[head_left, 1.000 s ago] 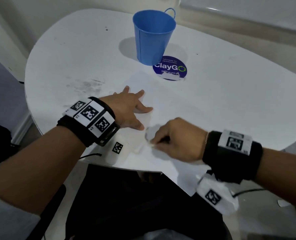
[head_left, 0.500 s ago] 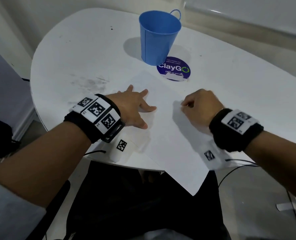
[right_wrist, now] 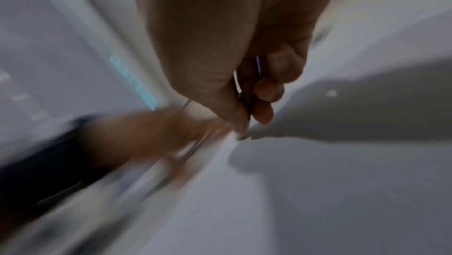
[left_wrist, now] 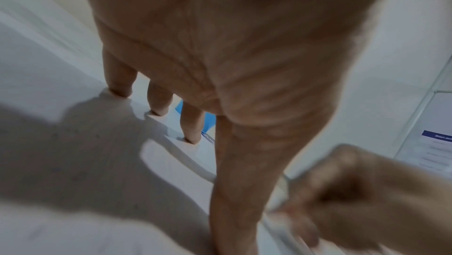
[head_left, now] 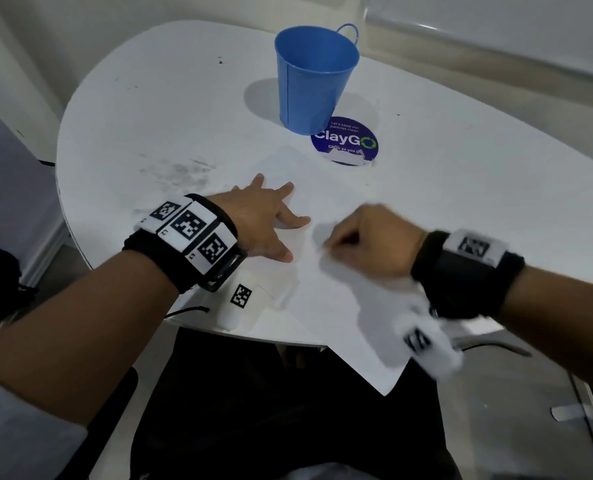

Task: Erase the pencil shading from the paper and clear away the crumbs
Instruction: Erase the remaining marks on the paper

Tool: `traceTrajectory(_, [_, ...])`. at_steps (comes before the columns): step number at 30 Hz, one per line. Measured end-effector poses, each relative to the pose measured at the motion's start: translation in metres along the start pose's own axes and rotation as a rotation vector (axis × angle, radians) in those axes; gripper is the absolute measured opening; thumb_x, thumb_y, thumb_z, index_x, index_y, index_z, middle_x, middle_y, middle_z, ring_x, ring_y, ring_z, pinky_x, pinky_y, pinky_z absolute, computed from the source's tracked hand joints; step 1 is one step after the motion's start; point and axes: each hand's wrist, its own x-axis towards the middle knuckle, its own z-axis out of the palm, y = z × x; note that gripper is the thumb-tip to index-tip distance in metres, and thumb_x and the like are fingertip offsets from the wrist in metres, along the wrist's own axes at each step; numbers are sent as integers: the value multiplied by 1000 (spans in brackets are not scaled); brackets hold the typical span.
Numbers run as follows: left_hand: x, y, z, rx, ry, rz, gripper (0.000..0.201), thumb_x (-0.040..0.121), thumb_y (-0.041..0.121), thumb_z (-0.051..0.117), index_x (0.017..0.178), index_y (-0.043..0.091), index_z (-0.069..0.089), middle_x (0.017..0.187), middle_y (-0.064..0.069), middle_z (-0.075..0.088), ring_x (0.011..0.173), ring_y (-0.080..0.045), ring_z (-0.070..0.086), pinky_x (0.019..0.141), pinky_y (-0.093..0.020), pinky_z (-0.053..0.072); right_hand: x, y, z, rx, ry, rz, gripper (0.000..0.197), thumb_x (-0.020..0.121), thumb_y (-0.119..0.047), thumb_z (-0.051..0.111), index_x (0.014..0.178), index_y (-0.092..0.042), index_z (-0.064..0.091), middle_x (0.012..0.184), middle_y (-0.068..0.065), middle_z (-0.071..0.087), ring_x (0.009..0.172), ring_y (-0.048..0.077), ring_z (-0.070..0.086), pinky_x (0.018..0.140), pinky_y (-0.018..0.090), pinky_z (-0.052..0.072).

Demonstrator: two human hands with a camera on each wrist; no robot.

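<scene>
While the left hand [head_left: 263,220] lay spread flat at centre frame, apparently pinning the paper [head_left: 340,306], the right hand [head_left: 367,240] pinched a small dark eraser [right_wrist: 246,102], apparently mid-rub.

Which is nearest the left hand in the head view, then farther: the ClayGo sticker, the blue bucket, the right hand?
From the left hand:
1. Right hand, just to its right on the paper.
2. ClayGo sticker, ahead and right on the table.
3. Blue bucket, just behind the sticker.
</scene>
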Motion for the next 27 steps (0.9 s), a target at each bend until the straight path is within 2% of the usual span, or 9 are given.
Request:
traceTrajectory(3, [0, 1, 0, -1, -7, -2, 70, 91, 49, 70, 150, 55, 33, 166, 19, -10, 154, -18, -18, 124, -43, -1, 24, 21, -16, -18, 331, 228, 17, 86, -16, 61, 85, -16, 78, 84, -2, 73, 84, 20, 66, 80, 28, 52])
traceTrajectory(8, [4, -3, 1, 4, -5, 15, 71, 88, 52, 72, 148, 56, 35, 167, 19, -11, 154, -19, -19, 124, -46, -1, -7, -21, 14, 26, -121, -115, 14, 87, -20, 66, 92, -25, 79, 78, -16, 71, 69, 0, 60, 77, 18, 50])
traceTrajectory(12, [2, 0, 0, 10, -9, 4, 69, 91, 48, 69, 150, 55, 33, 167, 18, -11, 154, -20, -18, 123, -45, -2, 17, 20, -12, 48, 268, 182, 11, 85, -17, 66, 82, -19, 76, 73, -10, 68, 77, 16, 63, 80, 28, 53])
traceTrajectory(15, [0, 1, 0, -6, 4, -3, 70, 91, 47, 70, 150, 55, 33, 167, 18, -11, 154, -21, -17, 124, -44, -2, -14, -15, 19, 6, -15, -96, 14, 85, -16, 65, 89, -21, 78, 82, -9, 74, 76, 11, 65, 78, 24, 52])
traceTrajectory(17, [0, 1, 0, -2, 11, -8, 70, 91, 48, 70, 150, 54, 33, 167, 17, -10, 154, -21, -16, 124, -45, 1, -22, -15, 17, 56, -152, -92, 13, 87, -20, 68, 95, -24, 79, 86, -12, 74, 78, 6, 66, 79, 20, 51])
traceTrajectory(21, [2, -1, 2, 11, 23, -4, 68, 90, 50, 69, 148, 55, 35, 167, 16, -8, 155, -21, -15, 125, -47, 5, 3, 30, -13, -38, 271, 209, 15, 86, -18, 62, 85, -18, 77, 82, -3, 71, 83, 20, 65, 78, 27, 51])
traceTrajectory(24, [3, -1, 3, 3, 27, -3, 68, 90, 49, 70, 148, 55, 36, 167, 17, -8, 155, -21, -15, 124, -46, 4, -31, -14, 23, -33, 5, -126, 15, 85, -17, 62, 88, -18, 77, 84, -5, 75, 77, 15, 66, 78, 27, 53])
traceTrajectory(26, [3, -2, 3, -4, 27, 2, 68, 90, 49, 71, 148, 54, 36, 167, 16, -8, 155, -21, -15, 125, -47, 3, -41, -19, 27, 20, -182, -168, 14, 86, -19, 67, 94, -21, 78, 90, -9, 76, 81, 8, 67, 81, 22, 52])
traceTrajectory(27, [4, -2, 3, 0, 28, 3, 68, 90, 49, 70, 148, 54, 36, 167, 16, -8, 155, -22, -15, 125, -47, 2, -30, -7, 17, 27, -117, -106, 14, 86, -18, 67, 94, -20, 79, 91, -9, 76, 83, 9, 67, 83, 24, 52])
